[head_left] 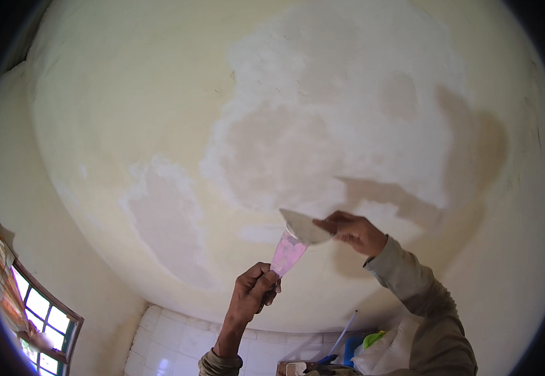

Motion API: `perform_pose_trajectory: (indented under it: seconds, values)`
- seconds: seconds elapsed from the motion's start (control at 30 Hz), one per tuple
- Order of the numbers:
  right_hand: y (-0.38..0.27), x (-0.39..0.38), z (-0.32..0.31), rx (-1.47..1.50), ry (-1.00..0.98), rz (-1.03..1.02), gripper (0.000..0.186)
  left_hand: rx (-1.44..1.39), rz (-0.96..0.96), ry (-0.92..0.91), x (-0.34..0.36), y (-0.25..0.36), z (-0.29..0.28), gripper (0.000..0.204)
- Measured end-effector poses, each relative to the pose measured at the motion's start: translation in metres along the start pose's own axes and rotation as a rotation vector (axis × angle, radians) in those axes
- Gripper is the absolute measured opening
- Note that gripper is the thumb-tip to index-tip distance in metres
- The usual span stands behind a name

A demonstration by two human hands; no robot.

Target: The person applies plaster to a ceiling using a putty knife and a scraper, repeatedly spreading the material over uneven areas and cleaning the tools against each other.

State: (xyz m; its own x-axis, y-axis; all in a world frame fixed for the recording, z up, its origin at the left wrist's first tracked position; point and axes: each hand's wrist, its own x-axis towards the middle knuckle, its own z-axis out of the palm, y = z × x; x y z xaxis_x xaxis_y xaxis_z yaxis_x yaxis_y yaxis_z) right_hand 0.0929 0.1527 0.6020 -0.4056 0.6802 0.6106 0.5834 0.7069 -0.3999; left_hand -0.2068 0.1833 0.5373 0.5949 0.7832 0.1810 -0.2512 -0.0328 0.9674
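- Sleeve (pixel 436 335), nearest, running up to the right hand (pixel 357 233), which pinches a pale flat blade (pixel 307 227).
- Left hand (pixel 255 289), lower, gripping a pink scraper (pixel 288 254) between the hands, its top apparently touching the blade.
- Above both: yellowish surface with whitish patches (pixel 341 125).

Open room above both hands and leftward from the left hand (pixel 253 291) toward the window (pixel 52 321). Straight across to the right hand (pixel 359 234) – blocked, pink scraper (pixel 288 254) and pale blade (pixel 305 227) overlap there. Gap below them, between forearms – passable; sack (pixel 396 343) and stick (pixel 347 328) crowd its bottom. Right sleeve (pixel 432 297) bars lower right. Clearance to plastered surface (pixel 128 113) unclear.
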Motion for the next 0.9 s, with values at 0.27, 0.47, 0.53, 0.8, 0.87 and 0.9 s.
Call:
perform_pose_trajectory:
  seconds: [0.27,0.47,0.53,0.8,0.87,0.9]
  values:
    - [-0.014,-0.012,-0.030,0.408,0.001,0.422,0.037,-0.016,-0.035,0.053,0.001,-0.004,-0.001,0.018]
    - [-0.026,-0.004,-0.018,0.623,0.000,0.448,0.042,-0.090,-0.075,0.000,0.001,0.006,0.001,0.019]
    - [-0.024,-0.004,-0.019,0.543,-0.051,0.470,0.041,-0.123,-0.071,-0.008,0.002,0.009,0.003,0.017]
    - [-0.019,-0.014,-0.011,0.423,-0.037,0.231,0.031,-0.031,-0.054,0.069,0.000,0.016,0.005,0.017]
    - [-0.019,-0.014,-0.011,0.325,-0.068,0.194,0.032,0.000,-0.068,0.084,-0.002,0.018,0.006,0.017]
    - [-0.018,-0.014,-0.010,0.260,-0.042,0.140,0.034,0.020,-0.059,0.089,-0.002,0.018,0.007,0.017]
